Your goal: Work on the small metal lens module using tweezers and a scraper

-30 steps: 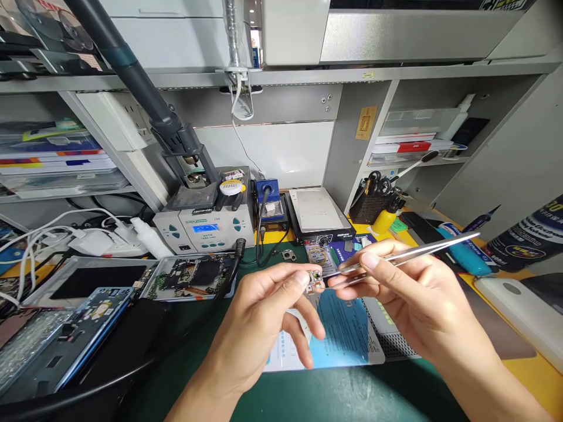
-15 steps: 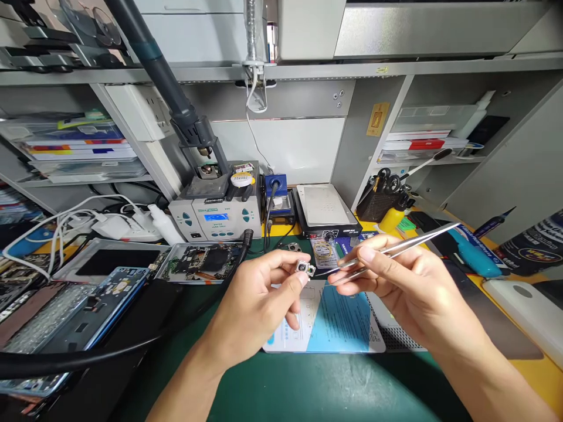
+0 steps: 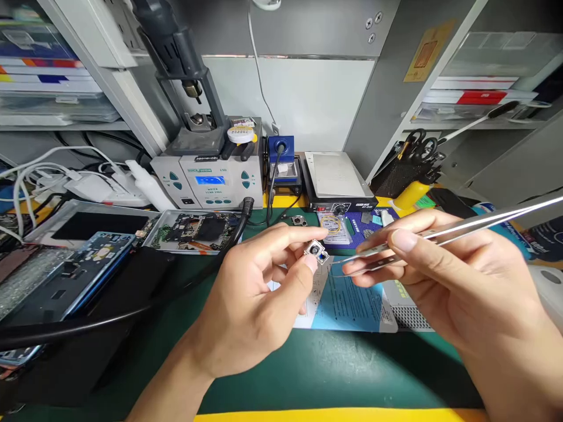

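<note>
My left hand [image 3: 255, 293] pinches a small square camera module [image 3: 316, 251] between thumb and fingertips, lens facing up, above the green mat [image 3: 308, 375]. My right hand [image 3: 444, 275] is closed on silver tweezers [image 3: 440, 237], whose tips point left and end just right of the module, apart from it. Under both hands lies a blue and white sheet [image 3: 347, 302].
A hot-air station [image 3: 206, 176] with its black nozzle arm [image 3: 176, 47] stands behind. An opened phone [image 3: 193, 230], a phone frame [image 3: 83, 223] and a blue back cover [image 3: 74, 275] lie left. A heating plate [image 3: 336, 181], tool holder [image 3: 404, 170] and shelves stand at the back right.
Both hands have come closer and lower in view. The camera module has turned lens-up in my left fingers, and the tweezer tips stay just to its right.
</note>
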Tool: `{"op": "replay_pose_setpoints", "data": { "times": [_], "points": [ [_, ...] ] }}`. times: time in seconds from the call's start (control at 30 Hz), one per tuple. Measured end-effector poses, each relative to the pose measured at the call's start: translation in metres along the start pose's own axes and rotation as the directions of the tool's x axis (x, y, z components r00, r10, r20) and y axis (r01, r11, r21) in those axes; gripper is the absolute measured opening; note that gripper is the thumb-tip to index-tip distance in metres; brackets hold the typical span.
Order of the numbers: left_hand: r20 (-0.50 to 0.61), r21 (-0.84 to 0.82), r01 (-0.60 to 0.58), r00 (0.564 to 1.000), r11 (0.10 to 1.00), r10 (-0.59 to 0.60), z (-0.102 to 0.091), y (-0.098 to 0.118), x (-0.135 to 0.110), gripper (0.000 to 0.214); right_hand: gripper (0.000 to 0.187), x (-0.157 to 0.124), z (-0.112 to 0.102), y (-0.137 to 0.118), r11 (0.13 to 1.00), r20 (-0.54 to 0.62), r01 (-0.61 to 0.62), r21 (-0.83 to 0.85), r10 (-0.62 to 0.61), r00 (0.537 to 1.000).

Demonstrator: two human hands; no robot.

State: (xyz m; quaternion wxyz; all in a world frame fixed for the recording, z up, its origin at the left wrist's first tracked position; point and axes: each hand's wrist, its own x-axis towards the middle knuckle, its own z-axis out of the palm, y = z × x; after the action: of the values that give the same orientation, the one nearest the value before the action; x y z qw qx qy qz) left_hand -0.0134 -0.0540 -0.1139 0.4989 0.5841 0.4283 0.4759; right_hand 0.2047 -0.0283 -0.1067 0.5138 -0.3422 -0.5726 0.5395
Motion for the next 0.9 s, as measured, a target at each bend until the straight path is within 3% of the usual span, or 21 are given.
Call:
{"op": "replay_pose_setpoints", "data": {
  "times": [0.9],
  "points": [
    [0.002, 0.015, -0.036, 0.999, 0.999, 0.036, 0.0027, 0.0005, 0.0008, 0.021, 0.011, -0.0074, 0.0053, -0.003, 0.994, -0.046, 0.072, -0.076, -0.076, 0.996]
  ]
}}
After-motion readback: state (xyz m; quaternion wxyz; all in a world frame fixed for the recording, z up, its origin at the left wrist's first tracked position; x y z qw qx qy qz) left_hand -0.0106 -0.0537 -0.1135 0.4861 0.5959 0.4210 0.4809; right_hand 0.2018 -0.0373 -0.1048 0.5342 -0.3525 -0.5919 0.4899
